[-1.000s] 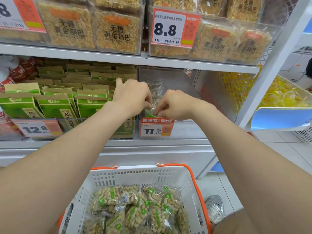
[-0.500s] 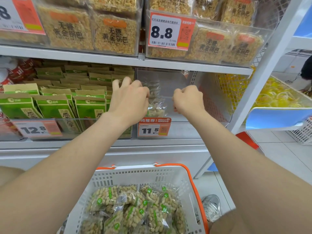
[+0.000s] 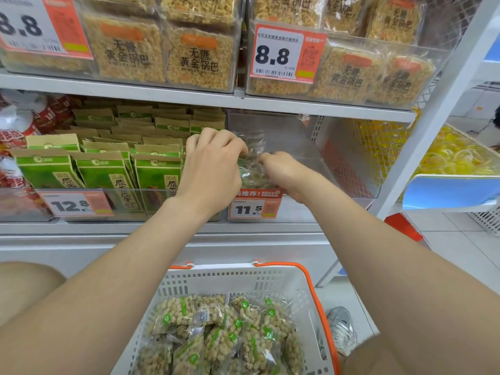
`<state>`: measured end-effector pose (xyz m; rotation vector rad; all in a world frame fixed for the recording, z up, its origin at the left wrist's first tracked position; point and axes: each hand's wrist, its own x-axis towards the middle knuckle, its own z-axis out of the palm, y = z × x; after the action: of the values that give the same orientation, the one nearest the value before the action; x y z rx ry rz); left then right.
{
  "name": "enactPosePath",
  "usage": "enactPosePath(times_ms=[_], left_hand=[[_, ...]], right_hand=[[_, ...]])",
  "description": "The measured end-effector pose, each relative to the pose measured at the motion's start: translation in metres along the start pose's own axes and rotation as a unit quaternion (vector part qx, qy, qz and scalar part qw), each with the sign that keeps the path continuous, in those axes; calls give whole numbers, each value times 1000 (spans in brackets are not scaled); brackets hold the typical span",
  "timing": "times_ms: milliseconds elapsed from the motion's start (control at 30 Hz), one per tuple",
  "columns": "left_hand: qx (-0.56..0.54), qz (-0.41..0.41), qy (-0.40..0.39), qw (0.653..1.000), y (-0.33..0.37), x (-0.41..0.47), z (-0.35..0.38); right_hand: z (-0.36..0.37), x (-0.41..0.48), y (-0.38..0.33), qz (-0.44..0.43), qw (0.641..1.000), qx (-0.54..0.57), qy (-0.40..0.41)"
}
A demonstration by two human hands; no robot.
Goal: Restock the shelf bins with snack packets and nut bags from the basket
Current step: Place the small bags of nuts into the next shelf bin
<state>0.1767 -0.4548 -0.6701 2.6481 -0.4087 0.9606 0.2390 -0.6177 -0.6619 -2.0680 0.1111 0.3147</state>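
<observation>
- Restocking in progress: your left hand (image 3: 213,163) and right hand (image 3: 282,170) meet at the front left corner of the clear bin (image 3: 305,147) on the middle shelf, just above the 11.5 price tag (image 3: 254,208).
- Between them is one transparent nut bag (image 3: 253,171), inside the bin and close against its front wall. The glare on the film makes its lower edge hard to trace.
- Grip: your left fingers curl over the bag's upper left corner, and your right fingertips pinch its right edge. Both hands hold it; neither is spread wide.
- Key relation: the bag appears to stand roughly upright, long axis running top to bottom, with your left hand above and to its left and your right hand level with its middle. Most of the free space in the bin lies to the right and behind.
- Judgement: letting go calls for the bag to rest against the front wall, or it may slump backward.
- Green packets (image 3: 108,174) fill the neighbouring bin on the left.
- Below you, the basket (image 3: 243,270) holds more nut bags (image 3: 224,334) between your forearms, about equally near either hand.
</observation>
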Motion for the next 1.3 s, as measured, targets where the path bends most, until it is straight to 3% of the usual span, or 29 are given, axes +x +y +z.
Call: enactPosePath(times_ms=[100, 200, 333, 500, 633, 733, 867, 1000, 1200, 1300], left_hand=[[-16, 23, 55, 998, 4, -5, -3], [-31, 47, 67, 996, 13, -12, -9], [-23, 86, 4, 996, 23, -25, -11], [-56, 47, -149, 986, 42, -55, -10], [8, 50, -346, 937, 63, -94, 3], [31, 62, -427, 901, 67, -116, 22], [42, 76, -480, 873, 67, -137, 44], [40, 85, -518, 850, 62, -147, 65], [-7, 46, -565, 824, 42, -151, 78], [-2, 39, -591, 806, 33, -153, 80]], right_hand=[[3, -16, 2, -130, 956, -157, 211], [2, -55, 1, -253, 904, -188, 289], [3, -94, 21, -238, 921, -212, 224], [10, -121, 73, -148, 932, -307, 126], [16, -127, 123, -67, 913, -400, -30], [22, -121, 167, 28, 914, -381, -138], [57, -119, 234, 106, 901, -394, -146], [104, -111, 271, 183, 870, -395, -232], [118, -90, 292, 234, 892, -342, -183], [120, -88, 296, 255, 904, -283, -195]])
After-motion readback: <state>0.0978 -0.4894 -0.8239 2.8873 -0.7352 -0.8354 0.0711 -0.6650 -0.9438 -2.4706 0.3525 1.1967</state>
